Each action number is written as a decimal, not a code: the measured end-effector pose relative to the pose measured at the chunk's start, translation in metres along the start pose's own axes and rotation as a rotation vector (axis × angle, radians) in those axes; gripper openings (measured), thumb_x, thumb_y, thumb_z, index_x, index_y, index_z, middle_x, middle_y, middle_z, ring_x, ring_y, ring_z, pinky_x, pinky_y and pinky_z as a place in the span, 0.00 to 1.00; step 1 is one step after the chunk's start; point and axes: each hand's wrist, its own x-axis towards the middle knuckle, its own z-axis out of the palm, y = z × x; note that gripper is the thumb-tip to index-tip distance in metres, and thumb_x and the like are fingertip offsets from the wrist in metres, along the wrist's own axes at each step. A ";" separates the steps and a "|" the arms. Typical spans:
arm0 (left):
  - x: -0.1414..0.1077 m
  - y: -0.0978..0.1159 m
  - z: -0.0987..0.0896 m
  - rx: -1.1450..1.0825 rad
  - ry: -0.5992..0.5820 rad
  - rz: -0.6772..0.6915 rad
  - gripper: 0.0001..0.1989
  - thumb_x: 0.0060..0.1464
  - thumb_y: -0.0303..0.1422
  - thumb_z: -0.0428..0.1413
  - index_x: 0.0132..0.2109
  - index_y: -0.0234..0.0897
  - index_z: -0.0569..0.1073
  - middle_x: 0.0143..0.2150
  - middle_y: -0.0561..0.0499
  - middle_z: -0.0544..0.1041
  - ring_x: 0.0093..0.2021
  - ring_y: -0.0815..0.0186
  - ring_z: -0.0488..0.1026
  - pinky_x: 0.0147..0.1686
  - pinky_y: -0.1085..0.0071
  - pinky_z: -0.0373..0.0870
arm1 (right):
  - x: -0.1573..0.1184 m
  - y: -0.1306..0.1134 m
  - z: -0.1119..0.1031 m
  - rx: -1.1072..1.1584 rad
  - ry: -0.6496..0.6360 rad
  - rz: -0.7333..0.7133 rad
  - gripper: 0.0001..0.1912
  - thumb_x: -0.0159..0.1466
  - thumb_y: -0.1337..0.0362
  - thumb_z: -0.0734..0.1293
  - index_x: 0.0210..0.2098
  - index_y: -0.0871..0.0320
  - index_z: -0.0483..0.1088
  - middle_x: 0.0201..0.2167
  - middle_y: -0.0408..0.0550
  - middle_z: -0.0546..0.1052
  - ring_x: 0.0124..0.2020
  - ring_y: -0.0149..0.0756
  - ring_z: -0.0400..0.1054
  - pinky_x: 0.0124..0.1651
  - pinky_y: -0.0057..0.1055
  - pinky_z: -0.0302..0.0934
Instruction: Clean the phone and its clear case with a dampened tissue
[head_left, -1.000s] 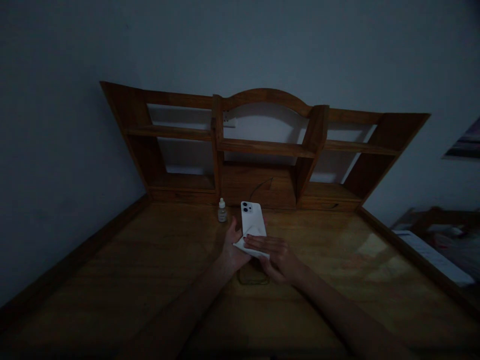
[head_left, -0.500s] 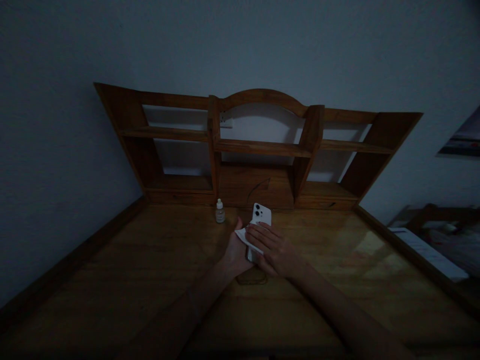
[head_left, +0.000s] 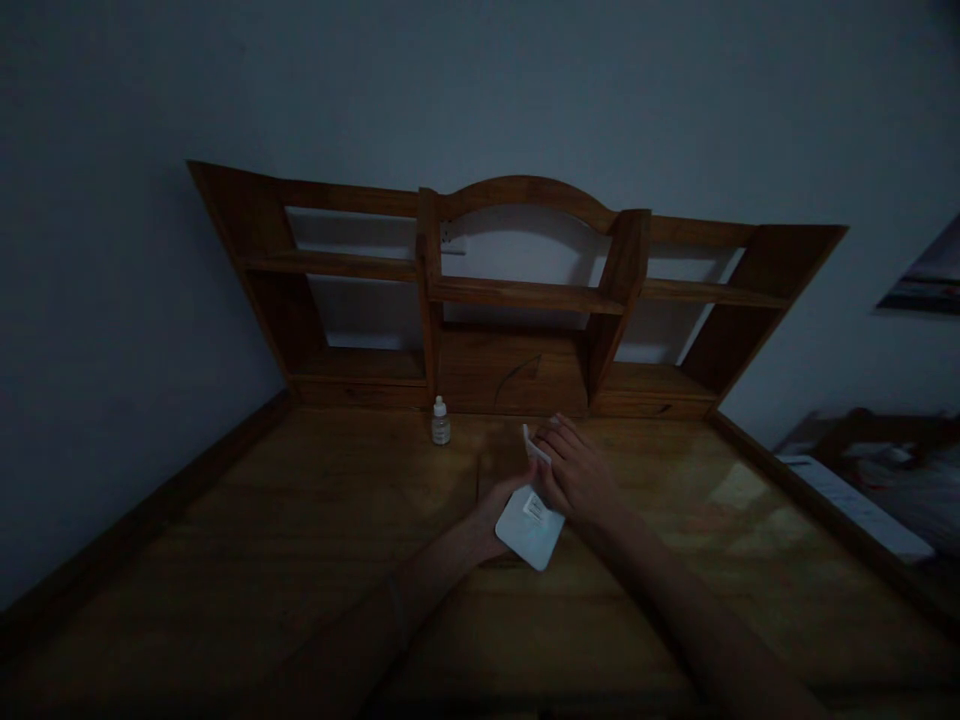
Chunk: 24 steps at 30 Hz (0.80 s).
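A pale, white-looking phone [head_left: 528,532] lies tilted between my hands, its near end pointing toward me. On its visible face is a small patch with print-like marks. My left hand [head_left: 491,515] grips the phone from beneath and the left side. A thin white cloth [head_left: 537,452] is bunched at the phone's far end, where my right hand [head_left: 574,468] presses it with bent fingers. The camera lenses do not show, and the far part of the phone is hidden by my hands. Under them, a thin phone case outline [head_left: 504,563] is partly visible on the desk.
A small dropper-type bottle [head_left: 441,424] with a white cap stands upright behind my left hand. Wooden shelves [head_left: 517,296] rise along the back of the wooden desk [head_left: 315,530]. Raised edges border the desk at left and right. The room is dim.
The phone has turned and its near end now shows toward me; the camera lenses are out of sight. My right hand and the cloth have shifted to the right and toward the phone's far end.
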 end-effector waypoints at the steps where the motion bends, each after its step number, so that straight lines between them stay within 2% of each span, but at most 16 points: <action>1: -0.001 -0.002 0.000 0.041 0.020 -0.032 0.15 0.63 0.37 0.47 0.40 0.30 0.75 0.35 0.46 0.78 0.33 0.65 0.75 0.39 0.69 0.70 | 0.000 0.003 -0.001 -0.006 0.013 0.015 0.18 0.66 0.66 0.55 0.52 0.60 0.68 0.47 0.56 0.74 0.54 0.47 0.64 0.65 0.57 0.51; 5: -0.004 -0.003 0.003 0.176 0.035 -0.089 0.25 0.63 0.46 0.42 0.42 0.30 0.75 0.34 0.43 0.78 0.33 0.61 0.76 0.36 0.63 0.71 | -0.002 0.010 -0.005 -0.027 0.044 0.054 0.15 0.67 0.65 0.56 0.48 0.59 0.70 0.43 0.55 0.74 0.52 0.46 0.65 0.64 0.56 0.53; 8: -0.005 0.000 0.007 0.141 -0.045 -0.079 0.37 0.55 0.60 0.40 0.43 0.30 0.75 0.32 0.41 0.78 0.32 0.57 0.76 0.35 0.61 0.71 | -0.002 0.007 -0.004 0.018 0.027 0.016 0.17 0.67 0.66 0.55 0.51 0.58 0.68 0.44 0.54 0.74 0.52 0.46 0.65 0.65 0.56 0.52; 10: -0.006 0.004 0.007 0.077 -0.100 -0.089 0.42 0.50 0.65 0.39 0.43 0.30 0.75 0.32 0.39 0.78 0.34 0.55 0.76 0.37 0.59 0.71 | -0.002 0.002 -0.002 0.068 -0.002 -0.017 0.19 0.67 0.66 0.54 0.55 0.58 0.66 0.46 0.53 0.74 0.53 0.45 0.65 0.65 0.56 0.51; 14: -0.006 0.008 0.003 -0.074 -0.113 -0.068 0.36 0.53 0.61 0.43 0.40 0.29 0.75 0.34 0.39 0.78 0.37 0.56 0.76 0.42 0.63 0.69 | -0.002 -0.011 0.004 0.131 -0.046 -0.063 0.21 0.68 0.65 0.54 0.58 0.59 0.63 0.49 0.54 0.74 0.55 0.44 0.65 0.66 0.55 0.49; 19: -0.005 0.011 -0.002 -0.235 -0.104 0.078 0.27 0.59 0.52 0.44 0.42 0.32 0.74 0.35 0.44 0.78 0.41 0.58 0.76 0.47 0.64 0.68 | -0.001 -0.027 0.004 0.180 -0.055 -0.105 0.23 0.68 0.65 0.54 0.61 0.60 0.61 0.53 0.56 0.73 0.58 0.45 0.63 0.66 0.56 0.49; 21: -0.005 0.012 -0.005 -0.270 -0.089 0.104 0.26 0.60 0.52 0.44 0.40 0.32 0.74 0.34 0.45 0.78 0.38 0.59 0.76 0.45 0.65 0.69 | -0.001 -0.031 0.003 0.191 -0.070 -0.110 0.23 0.67 0.66 0.54 0.61 0.60 0.60 0.54 0.56 0.72 0.59 0.44 0.63 0.66 0.55 0.50; 24: -0.005 0.015 -0.009 -0.300 -0.039 0.121 0.25 0.59 0.51 0.46 0.35 0.31 0.72 0.29 0.45 0.77 0.31 0.63 0.76 0.35 0.68 0.72 | -0.003 -0.034 0.001 0.206 -0.075 -0.159 0.23 0.66 0.66 0.56 0.60 0.62 0.62 0.56 0.57 0.71 0.60 0.44 0.62 0.66 0.51 0.51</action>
